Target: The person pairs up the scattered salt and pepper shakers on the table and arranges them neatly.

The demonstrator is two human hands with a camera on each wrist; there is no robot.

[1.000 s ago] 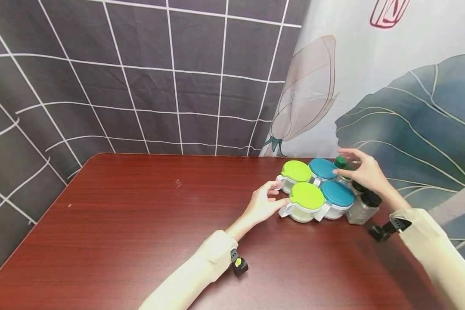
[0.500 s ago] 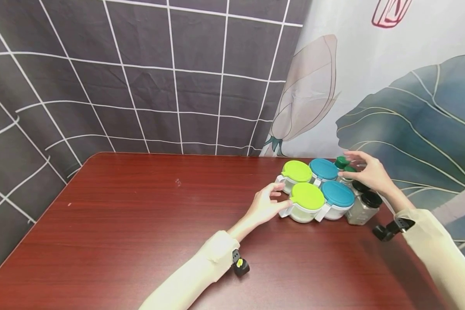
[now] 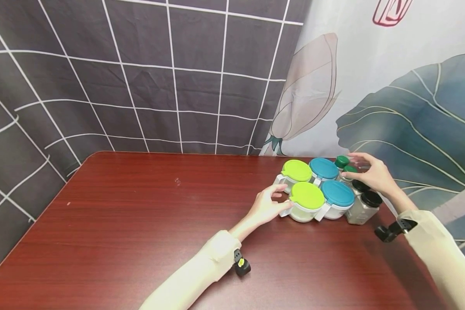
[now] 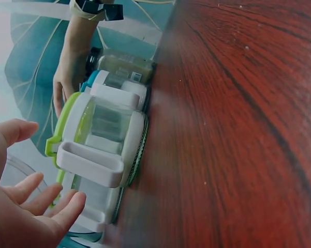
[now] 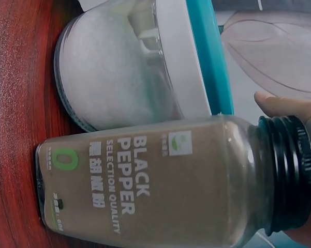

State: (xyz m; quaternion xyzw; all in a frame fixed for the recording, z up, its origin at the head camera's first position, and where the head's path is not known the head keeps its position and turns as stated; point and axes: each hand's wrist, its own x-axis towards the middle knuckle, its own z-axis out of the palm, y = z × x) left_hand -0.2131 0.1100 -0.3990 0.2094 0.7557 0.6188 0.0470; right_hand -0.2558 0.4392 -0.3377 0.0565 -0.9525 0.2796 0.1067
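Gathered close on the table [image 3: 147,232] at the right of the head frame, with white handles [image 3: 323,212] of green-lidded jars [image 3: 307,196] and blue-lidded jars [image 3: 337,193] turned lower left, perhaps for easy grasping, beside the black pepper bottle [image 5: 196,206], flanked by left hand [image 3: 266,204] and right hand [image 3: 373,174], both spread, without visible grip.
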